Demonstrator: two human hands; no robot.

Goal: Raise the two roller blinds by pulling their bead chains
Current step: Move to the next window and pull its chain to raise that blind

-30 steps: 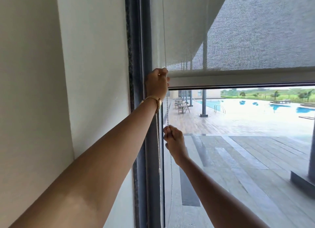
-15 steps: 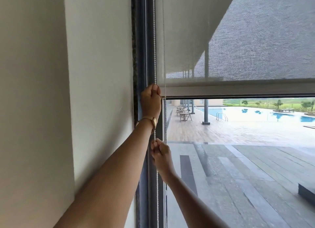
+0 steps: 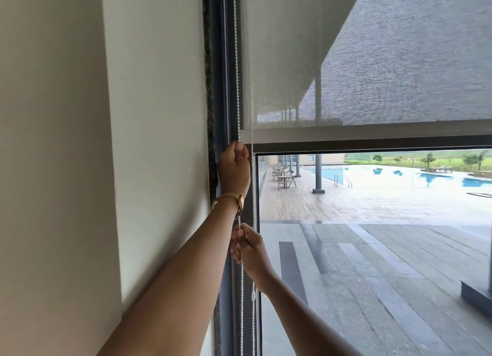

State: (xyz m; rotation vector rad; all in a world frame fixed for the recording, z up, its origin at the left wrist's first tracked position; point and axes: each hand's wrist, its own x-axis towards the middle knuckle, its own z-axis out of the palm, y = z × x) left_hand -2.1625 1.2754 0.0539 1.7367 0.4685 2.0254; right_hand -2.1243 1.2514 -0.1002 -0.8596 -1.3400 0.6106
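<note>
A grey mesh roller blind (image 3: 372, 62) covers the upper half of the window, its pale bottom bar (image 3: 372, 136) level with my upper fist. A white bead chain (image 3: 236, 62) hangs along the dark window frame (image 3: 222, 89) at the blind's left edge. My left hand (image 3: 234, 169), with a gold bracelet on the wrist, is shut on the chain just below the bar's left end. My right hand (image 3: 249, 246) is shut on the same chain lower down. Below it two strands of chain continue to the frame's bottom, one carrying a white connector (image 3: 253, 294).
A cream wall (image 3: 146, 142) fills the left side, close to my left arm. Through the glass lie a paved terrace, a pool and chairs outside. Only one blind shows in view.
Both hands have come down the chain and sit closer to the frame, the left now below the bar rather than on it. The view has shifted, so the blind's bar appears lower.
</note>
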